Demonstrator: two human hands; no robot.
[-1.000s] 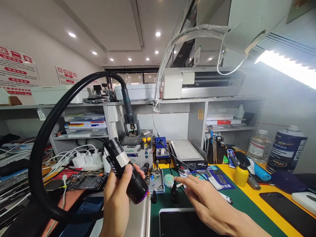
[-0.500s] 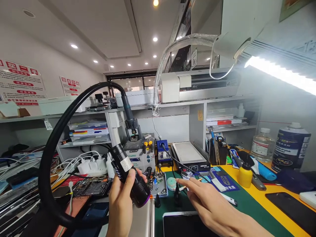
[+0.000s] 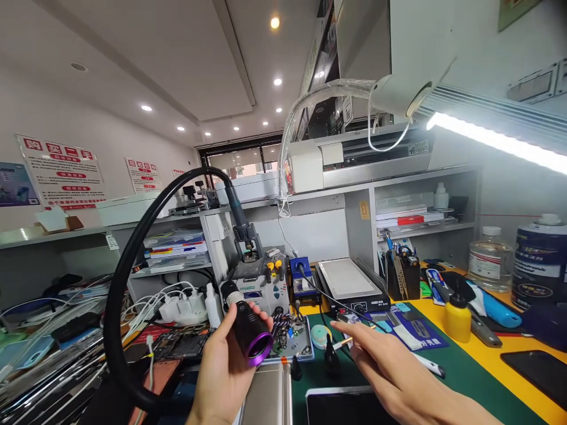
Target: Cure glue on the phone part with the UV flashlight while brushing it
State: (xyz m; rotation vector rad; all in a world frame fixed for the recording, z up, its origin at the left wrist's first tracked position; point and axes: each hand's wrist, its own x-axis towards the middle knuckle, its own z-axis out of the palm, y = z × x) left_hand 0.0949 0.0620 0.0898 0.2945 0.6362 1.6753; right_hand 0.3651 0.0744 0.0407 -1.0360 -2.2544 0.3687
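Note:
My left hand (image 3: 221,372) grips a black hot-air handpiece (image 3: 248,330) with a purple ring at its end, which now faces me. A thick black hose (image 3: 133,277) loops from it up and over to the rework station (image 3: 257,283). My right hand (image 3: 394,378) hovers flat above the green mat (image 3: 452,378), fingers apart and forefinger stretched toward a small round white tin (image 3: 321,336) and a circuit board holder (image 3: 290,342). It holds nothing. A dark tablet screen (image 3: 345,407) lies just below that hand.
A yellow squeeze bottle (image 3: 457,319), a clear bottle (image 3: 488,260) and a large dark can (image 3: 539,262) stand at the right. A blue soldering station (image 3: 303,277), a heating plate (image 3: 349,280), a tool cup (image 3: 402,274), white chargers and cables (image 3: 177,307) crowd the back. A lamp (image 3: 487,139) overhangs.
My left hand has turned the handpiece so that its purple end points toward me and has shifted right. My right hand has stayed spread above the mat. The camera has tilted up.

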